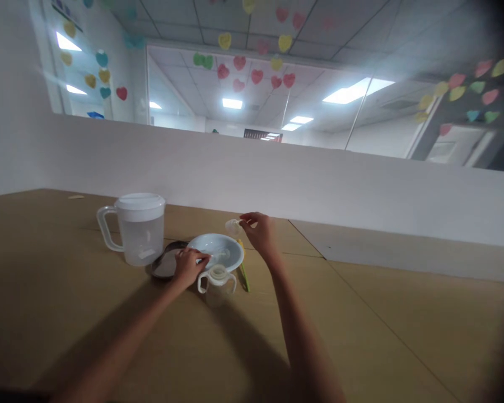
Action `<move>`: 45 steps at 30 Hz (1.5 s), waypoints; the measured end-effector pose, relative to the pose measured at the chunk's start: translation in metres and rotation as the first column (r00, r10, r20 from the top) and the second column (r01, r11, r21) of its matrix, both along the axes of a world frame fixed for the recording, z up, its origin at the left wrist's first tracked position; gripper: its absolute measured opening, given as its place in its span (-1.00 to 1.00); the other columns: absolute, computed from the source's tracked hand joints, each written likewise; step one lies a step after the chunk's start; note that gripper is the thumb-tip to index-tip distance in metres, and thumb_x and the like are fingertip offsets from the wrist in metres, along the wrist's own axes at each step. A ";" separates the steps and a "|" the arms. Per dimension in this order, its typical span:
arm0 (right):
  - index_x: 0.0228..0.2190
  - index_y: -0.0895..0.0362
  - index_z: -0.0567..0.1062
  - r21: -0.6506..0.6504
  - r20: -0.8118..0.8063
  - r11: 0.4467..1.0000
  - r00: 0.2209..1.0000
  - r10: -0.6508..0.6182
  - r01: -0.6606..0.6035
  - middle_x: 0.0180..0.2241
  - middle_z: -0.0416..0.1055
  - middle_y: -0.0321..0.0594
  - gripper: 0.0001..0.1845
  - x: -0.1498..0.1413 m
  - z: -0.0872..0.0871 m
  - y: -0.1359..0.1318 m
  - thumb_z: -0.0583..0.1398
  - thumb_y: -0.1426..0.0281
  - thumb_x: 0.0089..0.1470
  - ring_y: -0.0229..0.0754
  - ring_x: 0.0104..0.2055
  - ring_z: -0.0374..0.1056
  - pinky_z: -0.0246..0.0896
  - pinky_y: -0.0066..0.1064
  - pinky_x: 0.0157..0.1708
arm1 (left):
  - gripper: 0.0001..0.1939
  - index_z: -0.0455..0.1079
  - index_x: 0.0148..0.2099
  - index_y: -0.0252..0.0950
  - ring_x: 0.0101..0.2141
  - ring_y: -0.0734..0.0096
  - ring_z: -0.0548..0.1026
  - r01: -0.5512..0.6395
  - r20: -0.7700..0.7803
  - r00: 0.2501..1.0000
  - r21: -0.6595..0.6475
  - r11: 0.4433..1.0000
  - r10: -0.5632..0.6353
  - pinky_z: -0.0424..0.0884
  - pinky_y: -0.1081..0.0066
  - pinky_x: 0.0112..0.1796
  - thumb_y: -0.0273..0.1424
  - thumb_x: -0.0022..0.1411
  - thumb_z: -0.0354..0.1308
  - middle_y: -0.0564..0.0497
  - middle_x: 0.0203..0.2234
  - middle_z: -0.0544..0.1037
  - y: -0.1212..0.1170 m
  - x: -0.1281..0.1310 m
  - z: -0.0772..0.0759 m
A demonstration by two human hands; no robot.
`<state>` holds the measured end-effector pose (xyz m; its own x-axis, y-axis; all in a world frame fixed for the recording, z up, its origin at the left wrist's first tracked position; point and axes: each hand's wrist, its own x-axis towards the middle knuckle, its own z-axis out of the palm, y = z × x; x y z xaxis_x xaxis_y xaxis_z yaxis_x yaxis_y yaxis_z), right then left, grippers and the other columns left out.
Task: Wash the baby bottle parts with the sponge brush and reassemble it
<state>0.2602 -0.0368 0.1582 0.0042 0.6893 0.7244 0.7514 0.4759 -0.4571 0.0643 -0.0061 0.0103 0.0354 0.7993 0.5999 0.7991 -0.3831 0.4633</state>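
Cup (217, 286): stood at five o'clock from nearer left hand (187, 267), fingers part-closed over bowl (237, 256), hold unclear; right hand (260, 232) pinched clear piece (232, 226).

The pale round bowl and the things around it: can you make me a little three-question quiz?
1. True or false: the big see-through plastic pitcher stands right of the pale round bowl.
2. The right hand holds:
a) a red spoon
b) a small whitish see-through piece
c) a blue lid
3. Fill in: the small see-through bottle in front of the bowl has ___ handles.

Key: 1 false; 2 b; 3 two.
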 end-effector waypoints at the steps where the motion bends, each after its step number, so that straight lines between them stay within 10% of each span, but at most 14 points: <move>1: -0.36 0.13 0.61 -0.002 0.002 1.000 1.000 0.004 -0.004 -0.40 0.56 -0.19 -0.83 0.000 0.000 0.001 0.22 0.46 -0.05 -0.21 -0.38 0.44 0.28 -0.38 -0.27 | -0.84 0.59 -0.29 -0.12 -0.18 0.13 0.49 -0.001 -0.024 1.000 -0.034 0.999 0.001 0.21 0.08 -0.03 -0.30 0.14 0.18 -0.06 -0.34 0.63 0.002 0.001 0.001; 8: -0.38 0.14 0.61 -0.076 0.064 0.997 0.998 0.015 -0.010 -0.42 0.56 -0.19 -0.86 -0.004 0.001 -0.003 0.24 0.45 -0.04 -0.23 -0.39 0.44 0.24 -0.43 -0.34 | -0.90 0.57 -0.49 -0.15 -0.15 -0.03 0.47 -0.048 -0.158 0.987 -0.180 0.983 0.020 0.20 -0.08 -0.03 -0.35 0.00 0.23 -0.12 -0.36 0.62 0.011 0.002 0.012; 12: -0.42 0.13 0.61 -0.199 0.192 0.980 0.980 0.050 -0.011 -0.47 0.55 -0.21 -0.90 -0.012 -0.002 -0.007 0.26 0.41 -0.02 -0.26 -0.46 0.41 0.16 -0.49 -0.45 | -0.83 0.56 -0.27 -0.22 -0.16 0.04 0.47 -0.050 -0.060 0.997 0.030 0.998 0.051 0.26 0.00 -0.02 -0.37 0.08 0.18 -0.14 -0.30 0.59 -0.004 -0.001 0.019; 17: -0.41 0.12 0.59 -0.252 0.306 0.968 0.947 0.101 -0.022 -0.44 0.54 -0.20 -0.92 -0.031 -0.010 -0.011 0.27 0.39 0.00 -0.26 -0.42 0.41 0.13 -0.49 -0.43 | -0.57 0.29 0.15 -0.26 -0.03 0.19 0.43 0.154 0.178 0.959 0.329 0.932 -0.221 0.35 0.22 -0.01 -0.24 0.27 0.01 -0.16 -0.04 0.47 -0.030 0.003 0.022; 32: -0.13 0.18 0.47 -0.297 0.475 0.954 0.859 0.188 -0.045 -0.22 0.52 -0.09 -0.73 -0.056 -0.019 -0.034 0.13 0.46 0.10 -0.17 -0.23 0.42 0.18 -0.42 -0.28 | -0.52 0.36 0.08 -0.27 -0.07 0.16 0.47 0.117 0.180 0.965 0.359 0.926 -0.192 0.38 0.23 -0.02 -0.09 0.24 0.07 -0.16 -0.10 0.51 -0.030 0.001 0.012; 45: -0.31 0.22 0.54 -0.201 0.490 0.980 0.865 0.105 -0.005 -0.33 0.53 -0.05 -0.79 -0.069 -0.029 -0.025 0.11 0.46 0.06 -0.15 -0.33 0.43 0.13 -0.43 -0.39 | -0.54 0.36 0.13 -0.24 -0.02 0.13 0.46 0.115 0.197 0.955 0.446 0.888 -0.222 0.39 0.21 0.00 -0.15 0.26 0.06 -0.17 -0.03 0.49 -0.032 0.004 0.006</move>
